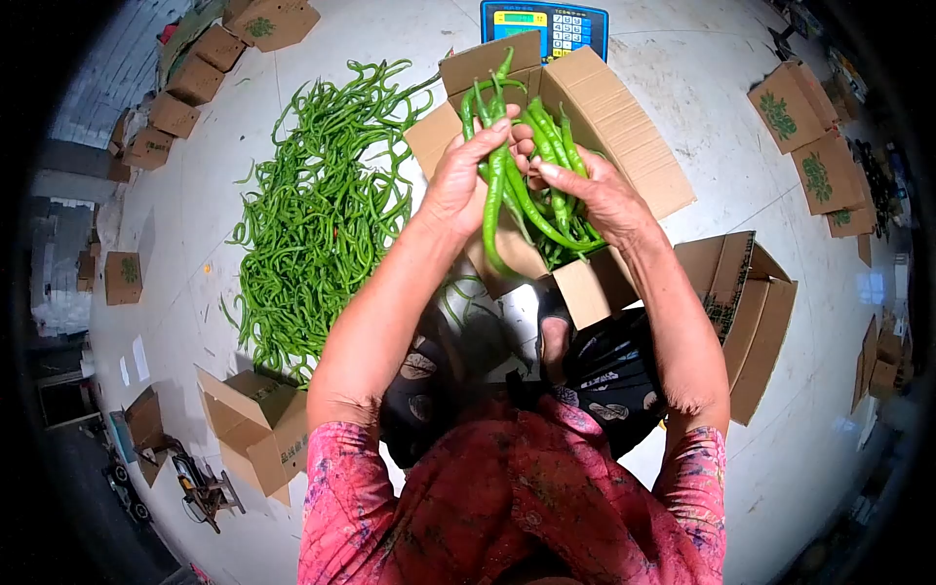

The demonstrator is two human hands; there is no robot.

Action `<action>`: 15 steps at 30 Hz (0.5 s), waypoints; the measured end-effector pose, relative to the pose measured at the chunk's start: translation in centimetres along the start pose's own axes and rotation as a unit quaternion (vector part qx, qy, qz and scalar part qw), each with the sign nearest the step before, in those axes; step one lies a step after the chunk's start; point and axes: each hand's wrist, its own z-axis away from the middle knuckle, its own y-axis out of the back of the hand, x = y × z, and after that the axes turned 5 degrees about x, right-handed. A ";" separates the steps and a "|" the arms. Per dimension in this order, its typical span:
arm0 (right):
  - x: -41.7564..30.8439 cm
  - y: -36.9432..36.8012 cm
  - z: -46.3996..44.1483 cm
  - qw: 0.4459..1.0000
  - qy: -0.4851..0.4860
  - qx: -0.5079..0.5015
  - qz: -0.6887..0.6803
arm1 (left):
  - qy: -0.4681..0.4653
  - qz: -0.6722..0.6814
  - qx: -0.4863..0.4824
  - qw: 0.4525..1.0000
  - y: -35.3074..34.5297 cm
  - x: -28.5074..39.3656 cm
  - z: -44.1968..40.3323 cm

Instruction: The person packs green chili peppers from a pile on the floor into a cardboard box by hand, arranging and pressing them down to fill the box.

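- We see long green peppers (495, 185) at the centre, held over an open cardboard box (629, 132); several hang down, one curving toward the box's near flaps.
- Our left hand (470, 175) is closed around this bunch, thumb laid across it.
- Our right hand (590, 195), just beside it, is curled around a second bunch (551, 136), its thumb pointing toward the left hand.
- Below our hands, we can make out more peppers (570, 255) inside the box; how deep they lie, we cannot tell.
- Just beyond the box, we find a blue scale panel (546, 31) with a lit green display and a keypad.
- To our left, a wide heap of peppers (322, 214) spreads over the pale floor (195, 322), with a speck of red in it.
- Nearer us, an open carton (255, 429) stands at the left and another (751, 322) at the right.
- Farther out, we notice cartons along both sides, some printed with a green plant, such as one at the right (780, 112).
- Our sleeves (341, 478) are pink and patterned.
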 end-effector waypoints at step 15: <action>0.8 0.4 0.2 0.994 -0.084 0.017 -0.073 | -0.043 0.006 0.038 0.998 -1.3 -0.5 1.4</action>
